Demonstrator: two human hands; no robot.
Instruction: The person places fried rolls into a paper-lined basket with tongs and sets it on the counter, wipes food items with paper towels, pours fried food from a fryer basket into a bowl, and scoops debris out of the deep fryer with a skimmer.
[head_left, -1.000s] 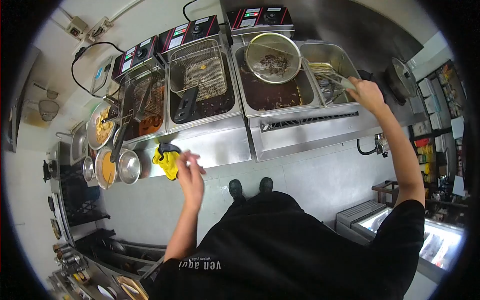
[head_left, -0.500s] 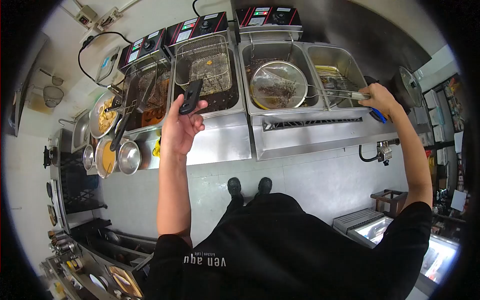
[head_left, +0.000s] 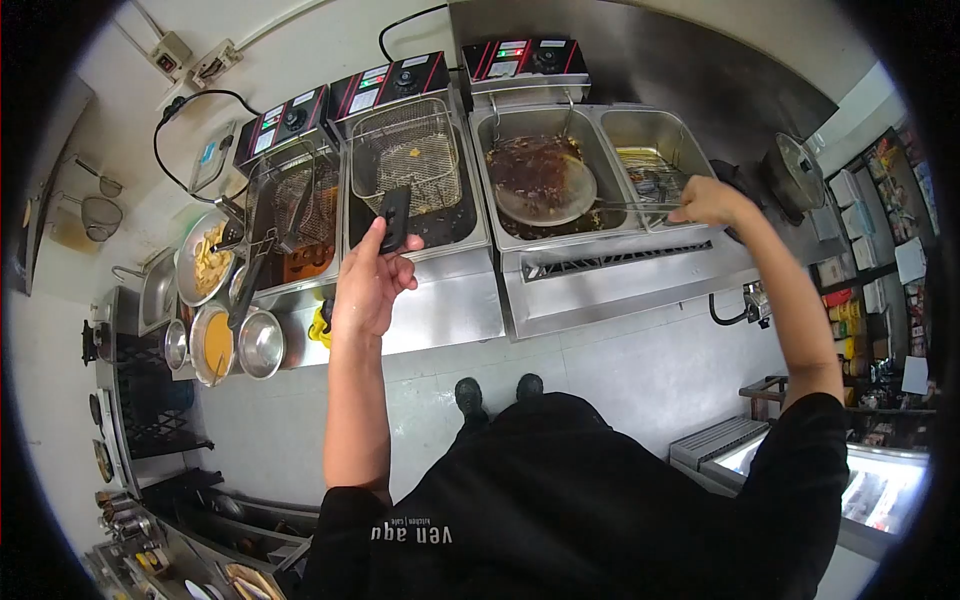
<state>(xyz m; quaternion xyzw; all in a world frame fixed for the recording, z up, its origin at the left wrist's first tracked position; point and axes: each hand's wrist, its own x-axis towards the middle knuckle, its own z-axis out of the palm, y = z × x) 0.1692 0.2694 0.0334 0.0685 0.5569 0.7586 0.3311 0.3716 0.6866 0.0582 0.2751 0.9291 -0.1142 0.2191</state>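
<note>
My left hand (head_left: 375, 275) is closed around the end of a black handle (head_left: 396, 215), which belongs to the wire fry basket (head_left: 412, 150) in the middle fryer. A small golden crumb rests in that basket. My right hand (head_left: 712, 203) grips the long handle of a round fine-mesh strainer (head_left: 560, 200). The strainer's disc lies tilted in the dark oil of the fryer tank (head_left: 484, 175) to the right, and its edges look blurred. Brown bits and foam float around it. Beside that tank is another one (head_left: 690, 145) with a wire rack (head_left: 645, 170) inside.
At the left, another basket sits in a fryer with orange-brown oil (head_left: 310, 260). Near it are a bowl of cut pieces (head_left: 210, 250), a bowl of orange batter (head_left: 217, 340) and an empty-looking metal bowl (head_left: 262, 343). A lidded pot (head_left: 795, 175) stands at the right.
My right hand has moved left, and the strainer has dipped and tilted into the oil, stirring up the brown bits. My left hand stays at the basket handle. The view has shifted slightly.
</note>
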